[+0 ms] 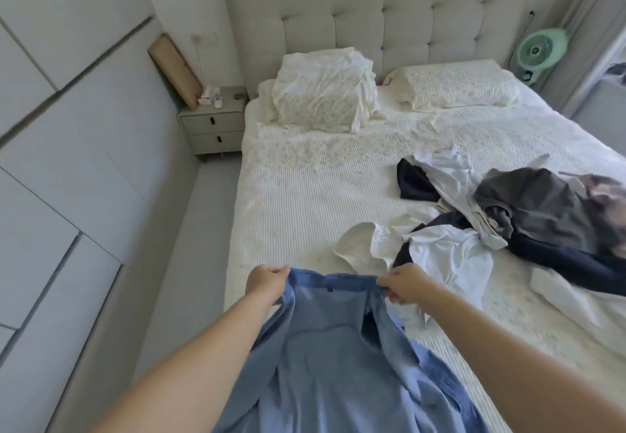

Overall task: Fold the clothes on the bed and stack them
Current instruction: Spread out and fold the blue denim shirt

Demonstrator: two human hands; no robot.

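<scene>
From the head camera, both arms are stretched out over the near edge of the bed [305,195]. The left hand [266,282] pinches one top corner of a blue shirt [338,348], fingers pressed together on the cloth. The right hand [404,285] pinches the other corner the same way, thumb and fingers closed on the fabric. Between the two hands the top edge of the shirt is pulled fairly straight, and the rest hangs down toward the person, loose and creased, off the near side of the mattress.

Over to the right on the bed lies the unfolded pile of clothes [508,215]: white pieces, a grey garment [528,202] on top, dark navy cloth [569,260] under it. A cream piece [359,249] lies just beyond the right hand, at the near edge of that pile.

Up by the padded headboard [372,16] there is a crumpled white bundle [325,93] on the left and a flat pillow [457,85] on the right. A small nightstand [213,124] stands left of the bed, a green fan [540,49] at the far right.
</scene>
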